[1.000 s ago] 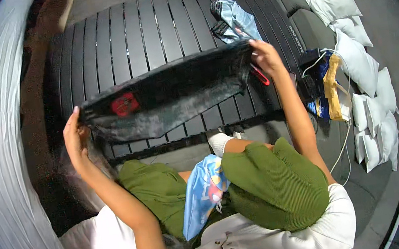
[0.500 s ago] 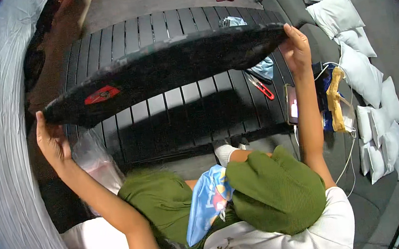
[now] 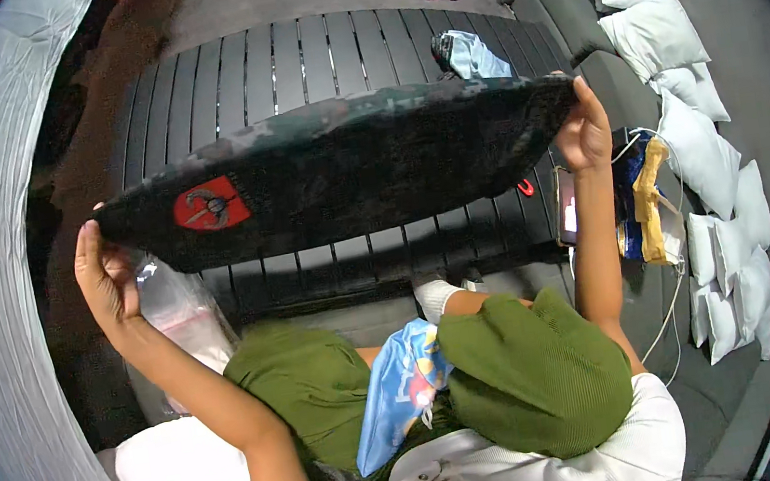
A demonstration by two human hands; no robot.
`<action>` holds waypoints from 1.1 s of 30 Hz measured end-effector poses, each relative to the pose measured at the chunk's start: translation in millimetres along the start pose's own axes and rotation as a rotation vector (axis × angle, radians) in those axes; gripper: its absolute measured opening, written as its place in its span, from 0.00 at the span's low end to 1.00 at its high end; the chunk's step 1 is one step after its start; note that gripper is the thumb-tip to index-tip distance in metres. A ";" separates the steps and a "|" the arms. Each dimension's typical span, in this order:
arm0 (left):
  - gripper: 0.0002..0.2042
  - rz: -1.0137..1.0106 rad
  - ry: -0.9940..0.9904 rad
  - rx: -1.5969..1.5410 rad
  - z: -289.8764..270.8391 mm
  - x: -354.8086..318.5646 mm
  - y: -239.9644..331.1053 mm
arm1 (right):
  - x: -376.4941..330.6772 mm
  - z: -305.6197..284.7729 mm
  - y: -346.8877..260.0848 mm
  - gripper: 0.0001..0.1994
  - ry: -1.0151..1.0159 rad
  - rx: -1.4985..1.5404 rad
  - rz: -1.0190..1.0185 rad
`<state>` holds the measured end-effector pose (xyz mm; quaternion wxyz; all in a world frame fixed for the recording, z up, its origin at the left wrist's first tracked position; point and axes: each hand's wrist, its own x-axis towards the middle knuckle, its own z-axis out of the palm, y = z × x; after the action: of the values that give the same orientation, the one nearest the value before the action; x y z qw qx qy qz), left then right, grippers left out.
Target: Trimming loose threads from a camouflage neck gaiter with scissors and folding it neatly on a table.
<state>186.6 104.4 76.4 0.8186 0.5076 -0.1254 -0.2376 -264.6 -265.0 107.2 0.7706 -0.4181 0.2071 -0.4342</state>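
A long dark cloth piece (image 3: 366, 170) with a camouflage-patterned upper edge is stretched out above the table. Near its left end sits a red patch (image 3: 210, 205) with a grey emblem. My left hand (image 3: 107, 272) pinches the left end, and my right hand (image 3: 584, 129) grips the right end. Both hands are closed on the cloth, which sags between them along its lower edge. Across my lap, between green-clothed knees, lies a light blue printed pouch (image 3: 402, 384).
Below is a black slatted table (image 3: 312, 55) with a light blue crumpled item (image 3: 477, 55) and a red handle (image 3: 525, 188) partly hidden. A phone (image 3: 566, 207) with a white cable lies right. White pillows (image 3: 659, 34) line the grey sofa; a clear plastic bag (image 3: 185, 311) rests left.
The cloth has come down and its face has tilted toward me, so the red patch shows more fully. Both hands are slightly lower and still hold the ends.
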 end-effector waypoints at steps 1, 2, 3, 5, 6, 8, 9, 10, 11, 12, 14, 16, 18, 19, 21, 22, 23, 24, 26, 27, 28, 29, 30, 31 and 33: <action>0.09 0.001 -0.055 0.024 -4.5 1.2 -1.9 | 1.3 -12.0 1.3 0.11 -0.004 0.001 0.002; 0.07 -0.047 -0.087 0.020 8.2 -5.6 0.8 | 3.0 -25.8 3.9 0.11 0.020 0.048 -0.023; 0.07 0.045 0.052 0.056 27.9 -11.0 -9.7 | 4.6 -39.2 5.3 0.12 0.044 0.095 -0.048; 0.08 0.046 0.013 0.133 22.8 -11.8 -10.0 | 4.1 -40.5 12.7 0.11 0.023 0.125 -0.029; 0.08 0.048 0.018 0.138 21.6 -12.7 -9.0 | 4.3 -41.1 16.6 0.09 0.067 0.108 -0.048; 0.09 0.025 0.043 0.086 30.4 -14.7 -12.4 | 3.2 -39.5 18.5 0.08 0.115 0.084 -0.071; 0.09 0.024 0.043 0.085 36.0 -16.5 -13.4 | 1.9 -38.8 20.3 0.06 0.129 0.029 -0.102; 0.08 0.050 0.047 0.093 43.9 -20.6 -11.1 | 1.1 -36.4 22.7 0.05 0.141 -0.023 -0.130; 0.07 0.077 0.052 0.101 48.0 -22.5 -9.9 | -0.1 -34.1 24.0 0.05 0.140 -0.022 -0.128; 0.07 0.077 0.055 0.103 48.4 -21.6 -11.4 | -1.7 -31.5 24.6 0.04 0.167 -0.045 -0.153; 0.07 0.155 0.052 0.059 47.7 -18.8 -16.5 | -3.2 -28.4 24.3 0.04 0.191 -0.068 -0.177; 0.08 0.181 0.033 0.073 44.3 -14.4 -19.5 | -3.8 -27.3 24.0 0.01 0.252 -0.052 -0.209; 0.09 0.205 0.010 0.086 41.1 -11.5 -18.9 | -3.6 -25.7 27.2 0.01 0.250 -0.043 -0.243; 0.07 0.199 0.029 0.094 40.7 -11.3 -18.4 | -3.7 -26.3 28.5 0.01 0.247 -0.036 -0.276; 0.05 0.190 0.047 0.100 42.8 -12.0 -18.2 | -3.6 -32.6 31.9 0.03 0.195 -0.040 -0.295; 0.03 0.181 0.058 0.114 48.1 -14.5 -18.0 | -3.9 -34.6 31.6 0.05 0.140 -0.044 -0.312; 0.02 0.172 0.070 0.128 50.9 -15.8 -18.6 | -5.5 -37.1 28.8 0.05 0.142 -0.047 -0.311; 0.02 0.168 0.070 0.127 49.7 -14.3 -21.9 | -8.0 -39.4 24.3 0.06 0.089 0.015 -0.228; 0.06 0.175 0.104 0.103 46.0 -10.7 -24.9 | -10.2 -46.5 20.0 0.06 0.033 0.082 -0.140; 0.06 0.176 0.108 0.105 44.4 -10.2 -24.5 | -10.2 -53.0 19.9 0.07 -0.001 0.055 -0.095; 0.06 0.172 0.110 0.043 44.4 -9.8 -25.3 | -10.5 -53.1 20.0 0.07 -0.034 0.025 -0.050; 0.07 0.170 0.113 -0.020 43.6 -9.2 -25.5 | -11.5 -52.9 21.4 0.07 -0.036 0.024 -0.047; 0.07 0.171 0.118 -0.019 40.2 -6.7 -27.5 | -13.6 -52.1 23.0 0.07 -0.003 -0.121 -0.088; 0.08 0.177 0.081 -0.012 36.7 -5.7 -26.9 | -14.8 -48.6 26.6 0.06 0.026 -0.259 -0.127; 0.08 0.173 0.033 0.025 29.8 -8.7 -24.2 | -16.2 -42.9 26.3 0.06 0.002 -0.285 -0.116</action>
<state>159.5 77.0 68.6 0.8315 0.5091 -0.1583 -0.1562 -289.6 -264.1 60.6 0.6767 -0.5340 0.2429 -0.4449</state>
